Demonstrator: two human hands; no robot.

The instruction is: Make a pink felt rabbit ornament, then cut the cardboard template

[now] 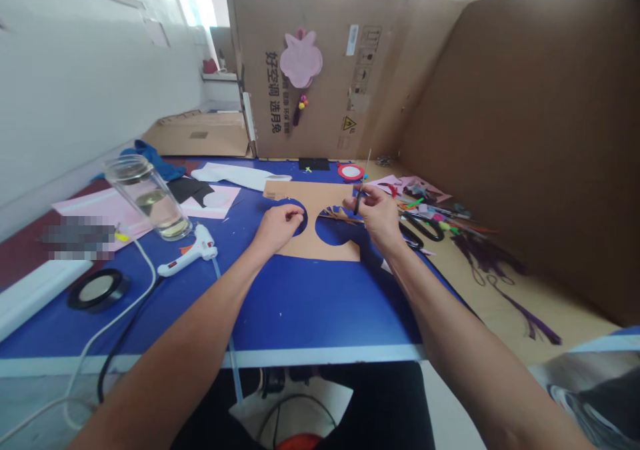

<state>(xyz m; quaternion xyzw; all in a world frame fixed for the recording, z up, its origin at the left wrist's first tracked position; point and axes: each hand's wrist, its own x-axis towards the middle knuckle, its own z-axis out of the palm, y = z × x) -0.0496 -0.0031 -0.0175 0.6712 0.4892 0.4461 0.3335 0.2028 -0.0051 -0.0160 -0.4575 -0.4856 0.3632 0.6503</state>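
A flat piece of tan cardboard [313, 197] with rounded cut-outs lies on the blue table mat. My left hand [280, 227] is closed over its left cut-out, fingertips pinched together; whatever they hold, if anything, is too small to make out. In my right hand [377, 213], at the cardboard's upper right corner, are small dark-handled scissors [359, 200], their thin blade pointing up. Thin brown cardboard scraps [340, 215] show in the right cut-out, between my hands.
On the left are a glass jar [160, 203], a white glue gun [193, 250] with its cable, and black tape [99, 290]. Red tape [351, 171] lies behind. Black-handled scissors [425, 225], felt scraps and purple tassels [525, 313] lie right. Cardboard walls [320, 123] stand behind and right.
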